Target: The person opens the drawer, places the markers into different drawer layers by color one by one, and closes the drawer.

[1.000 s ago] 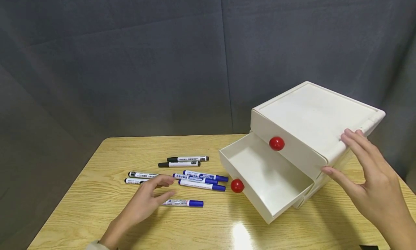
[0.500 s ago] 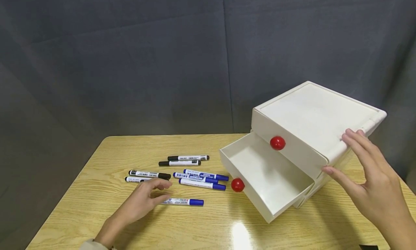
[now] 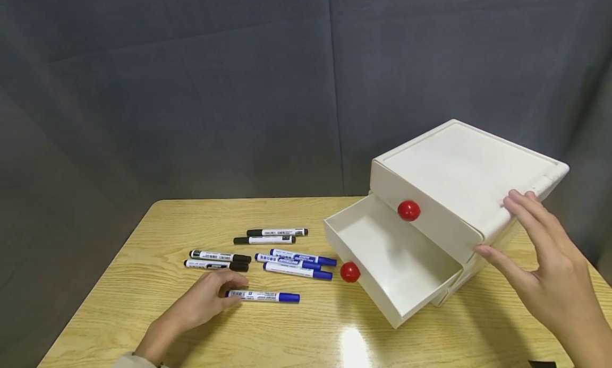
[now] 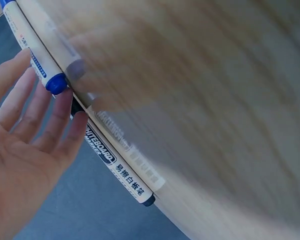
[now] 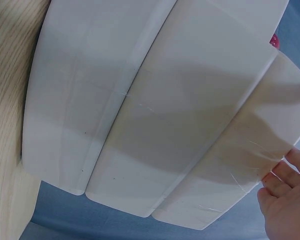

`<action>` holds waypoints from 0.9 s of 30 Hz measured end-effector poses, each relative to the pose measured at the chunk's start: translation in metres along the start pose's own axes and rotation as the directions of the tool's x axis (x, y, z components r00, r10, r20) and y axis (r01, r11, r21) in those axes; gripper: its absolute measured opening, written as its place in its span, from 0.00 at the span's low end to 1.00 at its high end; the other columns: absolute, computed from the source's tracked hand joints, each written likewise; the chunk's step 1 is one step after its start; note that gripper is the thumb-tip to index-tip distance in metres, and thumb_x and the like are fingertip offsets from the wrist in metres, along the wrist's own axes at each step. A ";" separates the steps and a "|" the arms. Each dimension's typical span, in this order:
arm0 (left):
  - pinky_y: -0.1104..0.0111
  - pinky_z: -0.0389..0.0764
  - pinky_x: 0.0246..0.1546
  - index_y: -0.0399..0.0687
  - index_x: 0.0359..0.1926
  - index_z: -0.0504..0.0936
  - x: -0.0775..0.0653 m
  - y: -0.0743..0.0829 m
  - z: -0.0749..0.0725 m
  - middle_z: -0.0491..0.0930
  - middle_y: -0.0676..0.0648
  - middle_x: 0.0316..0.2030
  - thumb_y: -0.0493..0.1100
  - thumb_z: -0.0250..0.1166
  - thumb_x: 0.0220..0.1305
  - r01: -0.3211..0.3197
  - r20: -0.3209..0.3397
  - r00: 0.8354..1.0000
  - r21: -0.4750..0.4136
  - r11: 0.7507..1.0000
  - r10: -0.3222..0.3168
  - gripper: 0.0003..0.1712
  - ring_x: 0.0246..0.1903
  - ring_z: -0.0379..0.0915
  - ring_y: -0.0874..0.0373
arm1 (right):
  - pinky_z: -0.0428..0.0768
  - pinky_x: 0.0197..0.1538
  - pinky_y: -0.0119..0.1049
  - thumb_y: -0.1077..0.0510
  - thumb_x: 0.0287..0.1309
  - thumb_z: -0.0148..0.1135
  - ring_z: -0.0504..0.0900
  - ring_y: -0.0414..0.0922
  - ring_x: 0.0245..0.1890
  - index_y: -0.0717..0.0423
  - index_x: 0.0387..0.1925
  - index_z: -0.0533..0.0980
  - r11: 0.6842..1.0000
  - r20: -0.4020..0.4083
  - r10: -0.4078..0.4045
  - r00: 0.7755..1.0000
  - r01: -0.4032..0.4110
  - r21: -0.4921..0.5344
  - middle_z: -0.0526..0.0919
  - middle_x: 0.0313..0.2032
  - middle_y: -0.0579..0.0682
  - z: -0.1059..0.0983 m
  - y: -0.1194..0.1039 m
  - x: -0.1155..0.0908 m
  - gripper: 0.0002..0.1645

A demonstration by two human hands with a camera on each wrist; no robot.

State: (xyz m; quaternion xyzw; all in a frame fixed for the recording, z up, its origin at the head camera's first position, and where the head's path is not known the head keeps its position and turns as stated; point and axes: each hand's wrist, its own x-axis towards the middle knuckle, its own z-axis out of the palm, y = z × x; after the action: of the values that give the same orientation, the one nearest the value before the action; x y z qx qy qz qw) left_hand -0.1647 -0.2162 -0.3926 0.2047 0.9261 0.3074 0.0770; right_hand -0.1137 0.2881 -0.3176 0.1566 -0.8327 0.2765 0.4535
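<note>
Low, left of centre, the blue-capped marker (image 3: 262,297) is lying with one end between the parted thumb and fingers of the left hand (image 3: 203,300), contact unclear; at right, the right hand (image 3: 551,264) is resting spread fingers on the white drawer unit (image 3: 470,171).

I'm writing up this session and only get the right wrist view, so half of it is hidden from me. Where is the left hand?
Observer: The left hand is at one end of the lone blue-capped marker; I can't tell if they touch.
Operator: Is a drawer pulled out?
Observer: Yes, the drawer just below the top drawer.
Operator: Any other markers on the table?
Observer: Seven more: four black-capped markers and three clustered blue-capped markers.
</note>
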 end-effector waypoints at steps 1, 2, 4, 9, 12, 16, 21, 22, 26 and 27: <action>0.69 0.82 0.43 0.43 0.47 0.84 0.000 0.000 0.000 0.85 0.50 0.44 0.36 0.70 0.59 0.002 0.003 1.000 0.006 1.000 -0.002 0.14 0.43 0.78 0.61 | 0.57 0.72 0.18 0.22 0.52 0.56 0.64 0.40 0.73 0.63 0.62 0.74 1.000 0.000 -0.001 1.000 0.001 0.001 0.75 0.65 0.60 0.000 0.000 0.000 0.55; 0.70 0.81 0.43 0.44 0.46 0.85 0.000 -0.001 0.001 0.84 0.50 0.43 0.36 0.71 0.59 0.001 0.004 1.000 0.016 1.000 -0.001 0.13 0.42 0.77 0.62 | 0.58 0.72 0.18 0.22 0.52 0.56 0.64 0.40 0.73 0.63 0.62 0.74 1.000 0.000 -0.002 1.000 0.002 0.001 0.75 0.64 0.60 0.000 0.000 0.000 0.55; 0.70 0.80 0.41 0.45 0.45 0.85 0.000 -0.002 0.001 0.84 0.51 0.43 0.36 0.71 0.58 -0.012 0.004 1.000 0.040 0.999 0.012 0.12 0.41 0.76 0.63 | 0.58 0.72 0.18 0.22 0.52 0.57 0.64 0.40 0.73 0.64 0.62 0.74 1.000 -0.001 -0.003 1.000 0.003 0.003 0.75 0.64 0.61 0.000 0.000 0.000 0.55; 0.69 0.81 0.41 0.46 0.44 0.86 0.001 -0.002 0.004 0.84 0.53 0.41 0.37 0.71 0.58 -0.071 0.002 0.997 0.136 0.988 0.071 0.12 0.41 0.76 0.62 | 0.58 0.72 0.19 0.22 0.52 0.57 0.64 0.41 0.73 0.64 0.62 0.74 1.000 -0.002 -0.006 1.000 0.006 0.002 0.75 0.64 0.61 0.000 0.000 0.000 0.55; 0.66 0.81 0.43 0.48 0.43 0.86 0.002 0.000 0.005 0.83 0.55 0.41 0.37 0.71 0.58 -0.074 0.008 0.997 0.182 0.980 0.074 0.11 0.41 0.76 0.61 | 0.58 0.72 0.19 0.22 0.52 0.57 0.64 0.41 0.73 0.64 0.62 0.74 1.000 -0.001 -0.006 1.000 0.006 0.001 0.75 0.64 0.61 0.000 0.000 0.000 0.55; 0.66 0.80 0.43 0.49 0.40 0.86 0.003 0.002 0.005 0.81 0.57 0.38 0.37 0.70 0.58 -0.074 0.011 0.997 0.205 0.976 0.073 0.08 0.40 0.75 0.62 | 0.58 0.72 0.19 0.22 0.53 0.57 0.65 0.41 0.73 0.64 0.62 0.74 1.000 -0.005 -0.014 1.000 0.014 -0.003 0.76 0.64 0.62 0.000 0.000 0.001 0.55; 0.71 0.78 0.37 0.47 0.40 0.86 0.004 0.001 0.004 0.80 0.58 0.36 0.36 0.69 0.60 -0.096 0.022 0.995 0.170 0.981 0.094 0.07 0.36 0.71 0.68 | 0.59 0.73 0.20 0.23 0.53 0.57 0.65 0.41 0.72 0.65 0.61 0.74 1.000 -0.013 -0.025 1.000 0.025 -0.006 0.76 0.63 0.63 0.000 -0.001 0.001 0.54; 0.71 0.77 0.37 0.47 0.40 0.86 0.004 0.001 0.004 0.80 0.58 0.36 0.37 0.69 0.60 -0.104 0.026 0.995 0.162 0.981 0.101 0.07 0.36 0.70 0.69 | 0.59 0.73 0.20 0.23 0.53 0.58 0.65 0.41 0.72 0.65 0.61 0.74 1.000 -0.013 -0.025 1.000 0.025 -0.006 0.76 0.63 0.62 0.000 -0.001 0.001 0.54; 0.73 0.76 0.35 0.47 0.42 0.86 0.004 0.002 0.003 0.79 0.58 0.36 0.37 0.68 0.62 -0.123 0.036 0.992 0.134 0.983 0.119 0.07 0.34 0.68 0.70 | 0.58 0.73 0.20 0.23 0.53 0.57 0.65 0.40 0.73 0.65 0.61 0.74 1.000 -0.011 -0.021 1.000 0.021 -0.005 0.76 0.63 0.62 0.000 -0.001 0.001 0.54; 0.73 0.76 0.35 0.47 0.42 0.86 0.005 0.003 0.003 0.79 0.58 0.36 0.38 0.68 0.62 -0.126 0.036 0.992 0.131 0.983 0.122 0.08 0.34 0.68 0.71 | 0.58 0.73 0.21 0.23 0.53 0.57 0.65 0.40 0.73 0.65 0.61 0.74 1.000 -0.010 -0.020 1.000 0.020 -0.003 0.76 0.63 0.62 0.000 -0.001 0.001 0.54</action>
State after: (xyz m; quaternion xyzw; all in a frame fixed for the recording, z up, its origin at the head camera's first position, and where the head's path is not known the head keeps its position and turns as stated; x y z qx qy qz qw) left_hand -0.1672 -0.2110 -0.3933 0.2710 0.9288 0.2463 0.0569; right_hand -0.1133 0.2878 -0.3167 0.1629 -0.8292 0.2713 0.4608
